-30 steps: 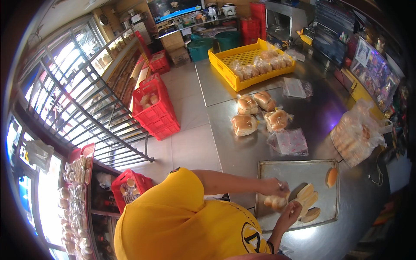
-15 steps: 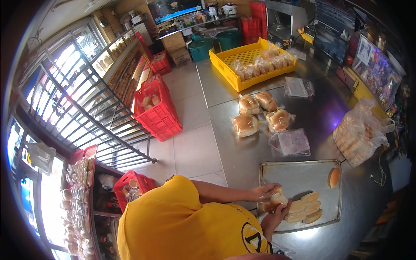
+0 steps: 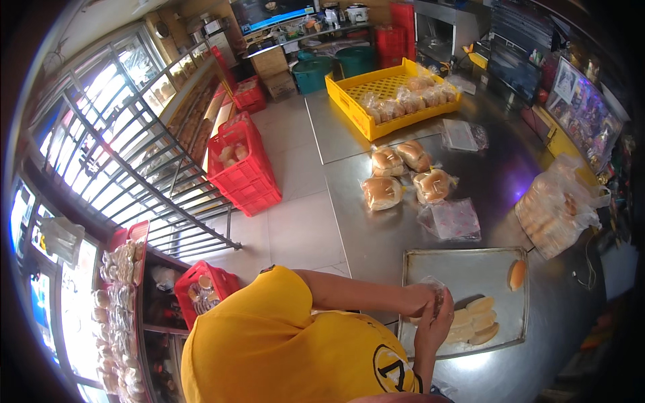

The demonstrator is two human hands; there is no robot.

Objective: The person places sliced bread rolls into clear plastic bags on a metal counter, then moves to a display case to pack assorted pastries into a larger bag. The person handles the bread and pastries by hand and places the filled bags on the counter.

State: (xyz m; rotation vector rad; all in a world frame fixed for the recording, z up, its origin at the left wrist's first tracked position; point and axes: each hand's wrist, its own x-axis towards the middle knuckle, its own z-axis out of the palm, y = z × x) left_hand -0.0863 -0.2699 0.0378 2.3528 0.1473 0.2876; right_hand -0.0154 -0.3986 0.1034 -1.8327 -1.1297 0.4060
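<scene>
My left hand [image 3: 418,300] and my right hand [image 3: 438,324] meet over the near left part of a metal baking tray [image 3: 463,260]. Both are closed on a clear plastic bag [image 3: 433,283], whose crinkled film shows above the fingers. The bread in it is mostly hidden by my hands. Right beside them on the tray lies a cluster of pale, elongated bread rolls [image 3: 481,321]. A single browner roll [image 3: 517,275] sits apart near the tray's far right corner.
On the steel table stand several bagged bread packs [image 3: 383,193], flat plastic bags [image 3: 453,220], a large bag of bread [image 3: 554,208] and a yellow crate [image 3: 356,115] with bagged bread. Red crates [image 3: 245,176] and a metal railing [image 3: 144,178] are off to the left.
My hands have come together and turned over the bag. The bread that showed between them is now mostly covered. The rolls on the tray stay put.
</scene>
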